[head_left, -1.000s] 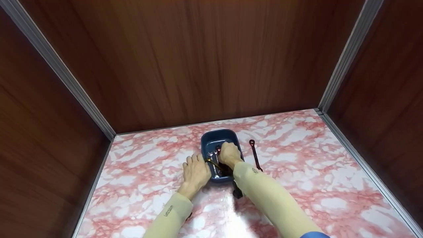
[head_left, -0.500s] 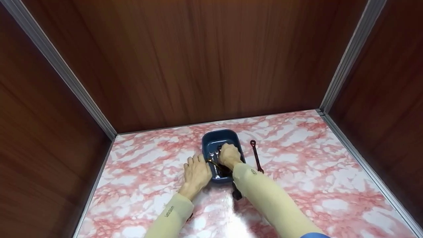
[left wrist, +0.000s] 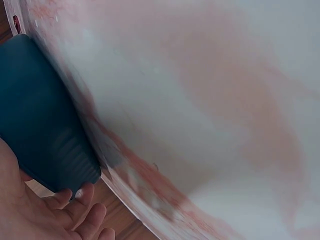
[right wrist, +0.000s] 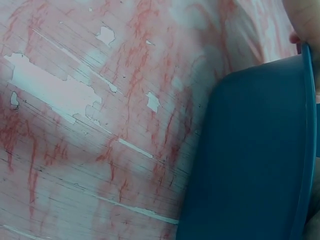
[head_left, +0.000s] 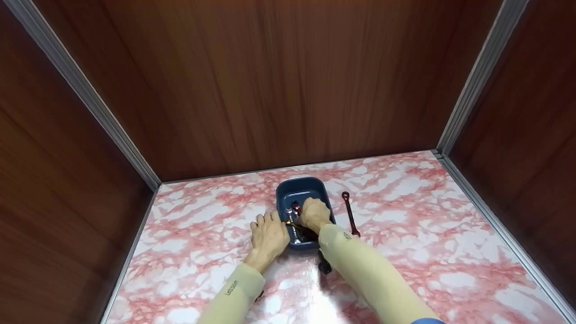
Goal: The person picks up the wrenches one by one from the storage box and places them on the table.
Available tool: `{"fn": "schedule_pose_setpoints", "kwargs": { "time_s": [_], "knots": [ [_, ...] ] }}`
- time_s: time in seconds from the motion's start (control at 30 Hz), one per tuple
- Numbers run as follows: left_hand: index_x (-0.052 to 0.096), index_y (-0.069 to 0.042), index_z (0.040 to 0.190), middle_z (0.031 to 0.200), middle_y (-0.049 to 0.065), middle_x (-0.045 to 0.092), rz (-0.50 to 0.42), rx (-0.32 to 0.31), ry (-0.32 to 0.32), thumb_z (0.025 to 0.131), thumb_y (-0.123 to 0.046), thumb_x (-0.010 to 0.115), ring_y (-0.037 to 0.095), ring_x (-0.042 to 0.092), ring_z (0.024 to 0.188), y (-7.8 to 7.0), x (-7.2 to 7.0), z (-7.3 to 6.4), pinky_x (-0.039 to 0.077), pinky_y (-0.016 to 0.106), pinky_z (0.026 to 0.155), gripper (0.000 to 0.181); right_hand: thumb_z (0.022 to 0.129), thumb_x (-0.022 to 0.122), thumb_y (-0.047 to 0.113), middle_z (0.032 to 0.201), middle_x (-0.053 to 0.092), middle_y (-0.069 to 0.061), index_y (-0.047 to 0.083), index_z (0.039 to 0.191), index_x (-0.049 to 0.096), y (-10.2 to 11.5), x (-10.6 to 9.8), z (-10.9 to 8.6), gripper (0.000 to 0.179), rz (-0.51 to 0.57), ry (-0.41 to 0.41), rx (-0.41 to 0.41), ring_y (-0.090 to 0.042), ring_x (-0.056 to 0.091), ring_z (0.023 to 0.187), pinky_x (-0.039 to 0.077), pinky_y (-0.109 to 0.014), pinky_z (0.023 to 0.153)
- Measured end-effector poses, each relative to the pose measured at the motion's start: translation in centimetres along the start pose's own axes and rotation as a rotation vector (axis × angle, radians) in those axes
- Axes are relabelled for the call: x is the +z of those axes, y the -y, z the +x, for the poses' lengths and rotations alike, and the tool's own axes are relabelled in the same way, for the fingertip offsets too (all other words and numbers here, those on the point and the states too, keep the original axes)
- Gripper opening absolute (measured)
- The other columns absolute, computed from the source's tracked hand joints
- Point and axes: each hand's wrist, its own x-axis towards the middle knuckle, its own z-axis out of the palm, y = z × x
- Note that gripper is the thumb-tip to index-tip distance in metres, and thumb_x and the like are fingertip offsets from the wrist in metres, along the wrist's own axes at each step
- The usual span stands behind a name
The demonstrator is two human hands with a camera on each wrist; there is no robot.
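A dark blue plastic bin [head_left: 300,183] stands near the middle of the table with several wrenches lying in it. My left hand [head_left: 268,235] holds the bin's left side, its fingers along the outer wall; in the left wrist view those fingers [left wrist: 82,205] lie at the wall. My right hand [head_left: 314,213] reaches down inside the bin, fingers curled round a red wrench [head_left: 295,207] whose ring end shows beside them. A gold wrench [head_left: 290,222] and silver ones lie under and beside this hand, partly hidden. The right wrist view shows mostly the bin's outer wall [right wrist: 250,150].
Right of the bin, a dark red wrench [head_left: 349,213] lies on the pink-and-white marbled table [head_left: 418,225]. Dark wooden panels [head_left: 288,90] enclose the back and both sides, with grey metal strips at the corners.
The right hand shifts slightly within the bin, and the red wrench's ring end moves a little with it. The left hand stays at the bin's left side.
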Motion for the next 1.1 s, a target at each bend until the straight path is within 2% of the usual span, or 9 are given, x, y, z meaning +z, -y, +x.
{"fn": "schedule_pose_setpoints", "kwargs": {
  "time_s": [0.33, 0.47, 0.6, 0.73, 0.8, 0.9, 0.97, 1.03, 1.1],
  "knots": [
    [0.064, -0.001, 0.125, 0.119, 0.023, 0.073, 0.012, 0.003, 0.005, 0.107, -0.029, 0.063, 0.045, 0.063, 0.111, 0.0, -0.1, 0.0, 0.049, 0.060, 0.094, 0.033, 0.075, 0.103, 0.037, 0.125, 0.082, -0.024, -0.004, 0.122, 0.078, 0.0, -0.5, 0.0, 0.067, 0.046, -0.023, -0.008, -0.040, 0.080, 0.119, 0.065, -0.059, 0.101],
    [0.064, -0.001, 0.125, 0.119, 0.023, 0.073, 0.011, 0.005, 0.009, 0.107, -0.029, 0.063, 0.045, 0.063, 0.111, 0.0, -0.2, 0.0, 0.048, 0.060, 0.094, 0.033, 0.079, 0.099, 0.028, 0.124, 0.081, -0.027, -0.004, 0.117, 0.078, -0.1, -0.9, -0.2, 0.054, 0.100, -0.032, -0.009, -0.043, 0.080, 0.118, 0.066, -0.059, 0.100],
    [0.063, -0.002, 0.125, 0.119, 0.023, 0.073, 0.014, 0.004, 0.016, 0.108, -0.029, 0.062, 0.044, 0.063, 0.111, 0.1, -0.1, 0.0, 0.047, 0.059, 0.094, 0.032, 0.084, 0.088, 0.019, 0.120, 0.081, -0.027, -0.003, 0.109, 0.079, -0.7, -0.7, -0.1, 0.034, 0.114, -0.043, -0.023, -0.043, 0.081, 0.113, 0.067, -0.059, 0.094],
    [0.063, -0.002, 0.123, 0.118, 0.023, 0.073, 0.024, 0.005, 0.028, 0.108, -0.030, 0.062, 0.045, 0.062, 0.111, 0.0, -0.1, 0.0, 0.047, 0.059, 0.093, 0.031, 0.086, 0.081, 0.014, 0.126, 0.080, -0.028, -0.003, 0.108, 0.078, -0.4, -1.2, -0.6, 0.027, 0.149, -0.013, -0.001, -0.043, 0.079, 0.118, 0.065, -0.060, 0.099],
    [0.063, -0.002, 0.122, 0.117, 0.023, 0.074, 0.027, 0.006, 0.032, 0.108, -0.029, 0.062, 0.045, 0.062, 0.111, -0.1, -0.2, 0.0, 0.047, 0.059, 0.093, 0.031, 0.086, 0.081, 0.013, 0.125, 0.080, -0.027, -0.001, 0.102, 0.077, -0.5, -1.3, -0.6, 0.022, 0.174, -0.014, 0.004, -0.043, 0.079, 0.117, 0.065, -0.060, 0.100],
    [0.064, -0.003, 0.122, 0.117, 0.023, 0.074, 0.027, 0.003, 0.025, 0.108, -0.029, 0.062, 0.045, 0.063, 0.111, -0.1, -0.2, 0.0, 0.047, 0.059, 0.093, 0.031, 0.084, 0.079, 0.013, 0.113, 0.081, -0.024, 0.006, 0.085, 0.073, -0.8, -1.1, -0.1, 0.009, 0.209, -0.034, -0.004, -0.043, 0.079, 0.108, 0.065, -0.060, 0.095],
    [0.064, -0.003, 0.122, 0.117, 0.023, 0.074, 0.028, 0.002, 0.025, 0.108, -0.030, 0.062, 0.045, 0.063, 0.111, -0.1, -0.2, 0.0, 0.047, 0.059, 0.093, 0.031, 0.084, 0.077, 0.013, 0.105, 0.081, -0.021, 0.009, 0.075, 0.070, -1.2, -0.7, 0.7, 0.012, 0.230, -0.037, -0.015, -0.040, 0.077, 0.102, 0.064, -0.059, 0.093],
    [0.064, -0.003, 0.122, 0.118, 0.023, 0.074, 0.030, 0.001, 0.025, 0.108, -0.030, 0.061, 0.045, 0.063, 0.111, -0.1, -0.2, 0.0, 0.048, 0.059, 0.093, 0.031, 0.082, 0.077, 0.016, 0.096, 0.081, -0.015, 0.015, 0.070, 0.069, -2.2, 0.8, 2.6, 0.014, 0.252, -0.068, -0.049, -0.036, 0.076, 0.093, 0.063, -0.056, 0.088],
    [0.064, -0.003, 0.123, 0.119, 0.023, 0.074, 0.028, -0.001, 0.028, 0.108, -0.030, 0.061, 0.045, 0.063, 0.111, -0.1, -0.2, 0.0, 0.048, 0.060, 0.093, 0.031, 0.081, 0.078, 0.019, 0.094, 0.081, -0.010, 0.019, 0.073, 0.072, -3.0, 2.2, 4.4, 0.011, 0.286, -0.088, -0.074, -0.029, 0.075, 0.091, 0.063, -0.051, 0.088]
  ]
}}
